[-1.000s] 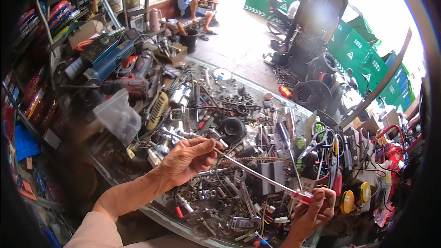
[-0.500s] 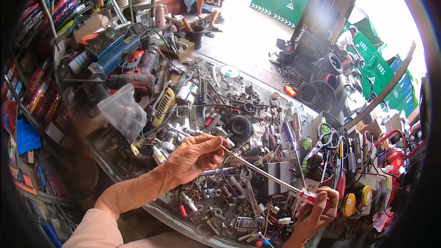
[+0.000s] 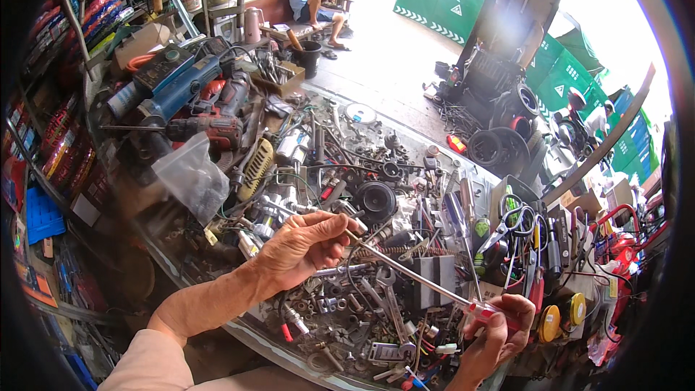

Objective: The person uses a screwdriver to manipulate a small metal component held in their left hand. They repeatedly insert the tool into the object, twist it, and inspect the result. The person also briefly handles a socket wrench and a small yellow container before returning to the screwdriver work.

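A long screwdriver with a thin metal shaft and a clear red-tipped handle is held between both hands above a workbench heaped with metal parts. The handle end is gripped in the right hand, whose fingers are curled shut around it at the lower right of the view. The tip end is met by the left hand, whose thumb and forefinger are pinched together right at the tip; a small metal piece may be held there, though it is too small and too hidden by the fingertips to be made out.

The tool's long axis is laid on a slant, rising from the right hand at the lower right up to the left hand nearer the middle of the bench. The working tip therefore lies at the left hand and well apart from the right one, so the tip is governed by the left hand's pinch and the turning by the right hand's grip.

Beneath the shaft, wrenches, bolts, nuts and springs are spread in a dense litter. A black round part is seen just beyond the left hand, a crumpled clear plastic bag further to the left, and a blue power tool beyond that. Scissors and pliers are racked to the right of the shaft.
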Tool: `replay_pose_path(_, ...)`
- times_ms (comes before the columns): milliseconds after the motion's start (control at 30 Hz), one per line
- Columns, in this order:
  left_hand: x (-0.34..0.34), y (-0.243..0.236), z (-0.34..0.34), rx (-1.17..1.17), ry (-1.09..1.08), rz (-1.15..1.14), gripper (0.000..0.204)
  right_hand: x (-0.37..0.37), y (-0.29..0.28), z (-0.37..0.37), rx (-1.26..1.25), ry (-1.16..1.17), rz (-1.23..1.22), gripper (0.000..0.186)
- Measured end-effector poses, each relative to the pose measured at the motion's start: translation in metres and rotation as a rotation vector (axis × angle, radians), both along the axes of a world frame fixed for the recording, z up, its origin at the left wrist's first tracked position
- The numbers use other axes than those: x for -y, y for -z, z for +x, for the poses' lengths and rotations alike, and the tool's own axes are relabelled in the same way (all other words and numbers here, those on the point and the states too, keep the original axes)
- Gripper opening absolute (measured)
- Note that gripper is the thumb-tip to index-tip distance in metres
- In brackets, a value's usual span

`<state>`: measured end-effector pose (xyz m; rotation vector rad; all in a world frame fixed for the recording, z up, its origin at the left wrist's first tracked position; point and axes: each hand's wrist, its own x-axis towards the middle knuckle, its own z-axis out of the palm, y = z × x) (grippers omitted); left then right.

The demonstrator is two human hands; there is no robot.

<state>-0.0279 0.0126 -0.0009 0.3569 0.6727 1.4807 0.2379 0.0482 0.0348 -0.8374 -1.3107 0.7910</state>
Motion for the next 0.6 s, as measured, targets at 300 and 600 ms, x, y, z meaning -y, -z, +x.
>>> replay_pose_path(300, 0.000, 0.001, 0.002, -0.011, 0.002, 0.008, 0.026, 0.005, 0.005, 0.007, 0.047, 0.163, -0.040, 0.023)
replay_pose_path(600, 0.001, -0.001, 0.002, 0.019, 0.041, 0.002, 0.028, -0.005, 0.017, 0.002, -0.017, 0.312, 0.065, 0.026)
